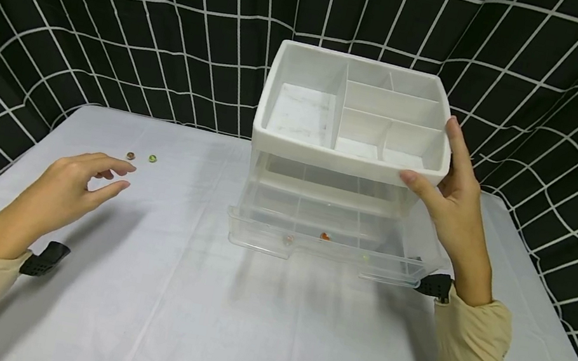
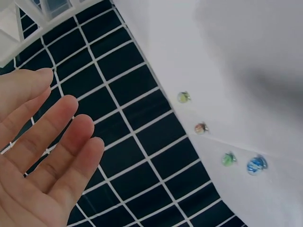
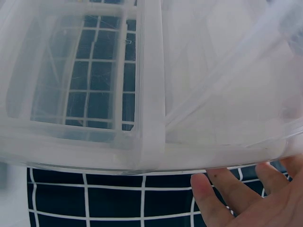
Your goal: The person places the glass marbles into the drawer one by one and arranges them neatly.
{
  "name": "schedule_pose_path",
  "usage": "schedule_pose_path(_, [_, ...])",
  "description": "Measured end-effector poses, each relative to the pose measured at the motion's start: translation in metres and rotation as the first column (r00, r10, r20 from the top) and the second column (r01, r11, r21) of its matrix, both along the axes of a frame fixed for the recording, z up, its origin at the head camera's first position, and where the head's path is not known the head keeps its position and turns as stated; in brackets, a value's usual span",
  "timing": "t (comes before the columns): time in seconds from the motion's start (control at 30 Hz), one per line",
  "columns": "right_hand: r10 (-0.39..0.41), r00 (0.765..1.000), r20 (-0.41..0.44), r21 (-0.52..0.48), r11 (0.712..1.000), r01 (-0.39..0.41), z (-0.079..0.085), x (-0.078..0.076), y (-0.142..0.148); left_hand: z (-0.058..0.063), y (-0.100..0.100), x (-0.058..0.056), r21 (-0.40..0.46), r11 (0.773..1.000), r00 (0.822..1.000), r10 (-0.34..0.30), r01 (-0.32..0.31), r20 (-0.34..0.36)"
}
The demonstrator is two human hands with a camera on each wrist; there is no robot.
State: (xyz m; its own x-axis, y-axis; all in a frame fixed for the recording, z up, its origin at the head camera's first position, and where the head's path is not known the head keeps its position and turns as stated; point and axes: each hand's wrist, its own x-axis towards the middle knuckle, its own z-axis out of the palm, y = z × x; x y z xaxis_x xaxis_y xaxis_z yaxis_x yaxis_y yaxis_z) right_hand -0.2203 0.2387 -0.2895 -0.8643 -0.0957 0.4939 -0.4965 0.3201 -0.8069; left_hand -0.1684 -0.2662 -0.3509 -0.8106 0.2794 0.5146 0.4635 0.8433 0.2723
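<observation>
A white plastic drawer organizer (image 1: pixel 339 158) with a divided top stands right of centre in the head view. Its clear lower drawer (image 1: pixel 323 252) is pulled out toward the front, and an orange marble (image 1: pixel 325 236) shows inside it with fainter small spots. My right hand (image 1: pixel 456 210) grips the organizer's right front corner, thumb on the front rim and fingers along the side. To the left, my left hand (image 1: pixel 68 188) hovers empty over the table, thumb and forefinger apart. Just beyond its fingertips lie a brownish marble (image 1: pixel 130 156) and a green marble (image 1: pixel 152 159).
The left wrist view shows a blue marble (image 2: pixel 256 165) and another green marble (image 2: pixel 229 159) on the white cloth near the table's edge. Black fabric with a white grid (image 1: pixel 188 27) rises behind and along both sides of the table (image 1: pixel 217 323).
</observation>
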Motion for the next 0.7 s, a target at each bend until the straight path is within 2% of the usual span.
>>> schedule_pose_path(0.33, [0.037, 0.999, -0.001, -0.057, 0.998, -0.037, 0.000, 0.000, 0.000, -0.012, -0.013, -0.005, 0.008, 1.000, 1.000, 0.019, -0.019, 0.003])
schedule_pose_path(0.7, [0.036, 0.999, 0.007, -0.062, 0.997, -0.035, 0.000, 0.000, -0.001, -0.022, -0.030, -0.006, 0.032, 0.999, 0.999, 0.030, -0.031, 0.029])
